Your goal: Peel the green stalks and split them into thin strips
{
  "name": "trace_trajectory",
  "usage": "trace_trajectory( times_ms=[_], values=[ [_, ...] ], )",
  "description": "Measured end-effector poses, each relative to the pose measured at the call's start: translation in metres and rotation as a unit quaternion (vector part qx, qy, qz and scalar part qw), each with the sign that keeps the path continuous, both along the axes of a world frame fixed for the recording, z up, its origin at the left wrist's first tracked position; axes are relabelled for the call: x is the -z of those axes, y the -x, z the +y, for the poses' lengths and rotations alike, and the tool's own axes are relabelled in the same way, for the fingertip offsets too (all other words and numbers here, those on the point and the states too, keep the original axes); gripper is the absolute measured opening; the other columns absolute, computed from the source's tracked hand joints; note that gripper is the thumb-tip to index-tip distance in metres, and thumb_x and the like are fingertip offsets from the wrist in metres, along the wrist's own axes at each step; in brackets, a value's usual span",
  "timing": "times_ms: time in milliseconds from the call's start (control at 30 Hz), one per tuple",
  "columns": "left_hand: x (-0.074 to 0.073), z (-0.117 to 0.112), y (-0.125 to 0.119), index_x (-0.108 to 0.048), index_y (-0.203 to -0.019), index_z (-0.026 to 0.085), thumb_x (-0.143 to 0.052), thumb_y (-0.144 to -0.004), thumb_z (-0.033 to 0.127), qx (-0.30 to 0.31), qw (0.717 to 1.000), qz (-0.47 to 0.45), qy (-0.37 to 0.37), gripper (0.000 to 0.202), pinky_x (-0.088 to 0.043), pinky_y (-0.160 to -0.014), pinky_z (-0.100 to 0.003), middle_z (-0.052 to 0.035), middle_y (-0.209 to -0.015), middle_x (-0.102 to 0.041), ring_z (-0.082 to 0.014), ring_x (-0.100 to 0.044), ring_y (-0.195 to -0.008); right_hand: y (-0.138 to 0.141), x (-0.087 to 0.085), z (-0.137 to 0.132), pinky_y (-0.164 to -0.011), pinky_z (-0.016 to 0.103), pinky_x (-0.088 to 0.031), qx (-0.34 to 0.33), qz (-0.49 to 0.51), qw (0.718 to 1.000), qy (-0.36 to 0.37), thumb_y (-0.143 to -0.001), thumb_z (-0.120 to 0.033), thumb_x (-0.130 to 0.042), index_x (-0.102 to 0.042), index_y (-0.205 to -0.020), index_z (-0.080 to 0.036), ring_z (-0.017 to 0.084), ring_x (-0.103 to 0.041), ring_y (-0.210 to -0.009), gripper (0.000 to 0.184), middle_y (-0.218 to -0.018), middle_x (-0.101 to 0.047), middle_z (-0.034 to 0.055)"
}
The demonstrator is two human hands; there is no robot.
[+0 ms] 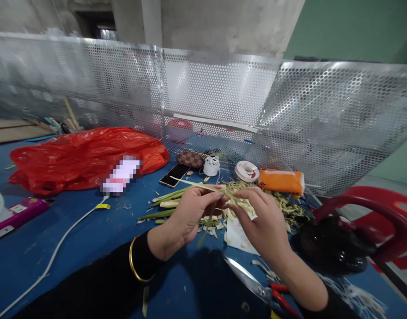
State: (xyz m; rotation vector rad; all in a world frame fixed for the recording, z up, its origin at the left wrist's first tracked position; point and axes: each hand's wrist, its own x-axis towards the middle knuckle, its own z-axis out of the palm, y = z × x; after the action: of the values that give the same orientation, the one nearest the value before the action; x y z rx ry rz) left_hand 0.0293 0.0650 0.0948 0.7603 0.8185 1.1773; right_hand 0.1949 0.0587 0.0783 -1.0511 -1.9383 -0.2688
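Observation:
My left hand (185, 212) is closed in a pinch on a pale green plant strip (190, 182), whose long end points out to the left. Thumb and fingers of my right hand (266, 221) pinch the same strip close to the left fingertips. A thin green end hangs below the fingers. Under and behind my hands lie several green stalks (163, 214) and a heap of plant peelings (291, 215). Part of a white sheet (238, 235) shows beneath the right hand. Scissors (250, 277) with red handles rest on the blue table, partly hidden by the right forearm.
A red plastic bag (90, 150), a lit phone (122, 175) on a white cable and a dark phone (174, 174) lie to the left. Behind stand a ribbon spool (246, 171), an orange packet (281, 180) and a perforated metal screen (216, 88). A dark kettle (332, 246) is right.

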Motion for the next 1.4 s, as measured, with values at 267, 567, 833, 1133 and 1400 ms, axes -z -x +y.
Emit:
trace_trajectory(
  times_ms=[267, 567, 833, 1133, 1400],
  values=[
    [0.005, 0.001, -0.001, -0.069, -0.085, 0.014, -0.076, -0.068, 0.022, 0.015, 0.997, 0.064, -0.027, 0.020, -0.046, -0.054, -0.022, -0.0033, -0.074, -0.068, -0.0138, -0.064, -0.068, 0.002, 0.003, 0.000, -0.064, 0.026, -0.043, -0.069, 0.062, 0.983, 0.161, -0.089, -0.022, -0.055, -0.060, -0.079, -0.022, 0.017, -0.059, -0.070, 0.011, -0.072, -0.066, -0.0001],
    [0.010, 0.005, -0.006, -0.074, -0.082, 0.014, -0.076, -0.066, 0.018, -0.061, 0.983, 0.154, -0.078, 0.016, -0.035, -0.047, -0.020, 0.0012, -0.058, -0.063, -0.0094, -0.053, -0.053, 0.009, -0.001, -0.006, -0.062, 0.026, -0.040, -0.069, -0.003, 0.991, 0.114, -0.091, -0.017, -0.048, -0.052, -0.070, -0.021, 0.015, -0.056, -0.059, 0.021, -0.060, -0.060, -0.0018],
    [0.012, 0.007, -0.005, -0.074, -0.085, 0.014, -0.072, -0.069, 0.015, -0.088, 0.984, 0.146, -0.059, 0.016, -0.035, -0.042, -0.018, 0.0008, -0.061, -0.064, -0.0084, -0.053, -0.050, 0.003, -0.008, -0.008, -0.061, 0.027, -0.039, -0.082, 0.008, 0.982, 0.171, -0.089, -0.017, -0.048, -0.050, -0.067, -0.021, 0.014, -0.053, -0.057, 0.023, -0.058, -0.057, -0.0026],
    [0.012, 0.007, -0.003, -0.074, -0.088, 0.012, -0.071, -0.072, 0.020, -0.022, 0.990, 0.131, -0.055, 0.018, -0.036, -0.043, -0.017, 0.0002, -0.059, -0.060, -0.0079, -0.052, -0.052, -0.006, -0.017, -0.009, -0.062, 0.028, -0.041, -0.113, 0.035, 0.964, 0.237, -0.090, -0.026, -0.052, -0.057, -0.069, -0.020, 0.016, -0.056, -0.063, 0.022, -0.064, -0.062, -0.0004],
    [0.013, 0.002, 0.001, -0.070, -0.075, 0.012, -0.068, -0.071, 0.026, 0.221, 0.952, 0.197, -0.084, 0.014, -0.037, -0.043, -0.019, 0.0016, -0.058, -0.058, -0.0086, -0.054, -0.050, -0.009, -0.016, 0.004, -0.067, 0.031, -0.044, -0.144, 0.215, 0.887, 0.382, -0.080, -0.032, -0.063, -0.068, -0.081, -0.019, 0.017, -0.057, -0.071, 0.014, -0.076, -0.065, 0.0028]
  ],
)
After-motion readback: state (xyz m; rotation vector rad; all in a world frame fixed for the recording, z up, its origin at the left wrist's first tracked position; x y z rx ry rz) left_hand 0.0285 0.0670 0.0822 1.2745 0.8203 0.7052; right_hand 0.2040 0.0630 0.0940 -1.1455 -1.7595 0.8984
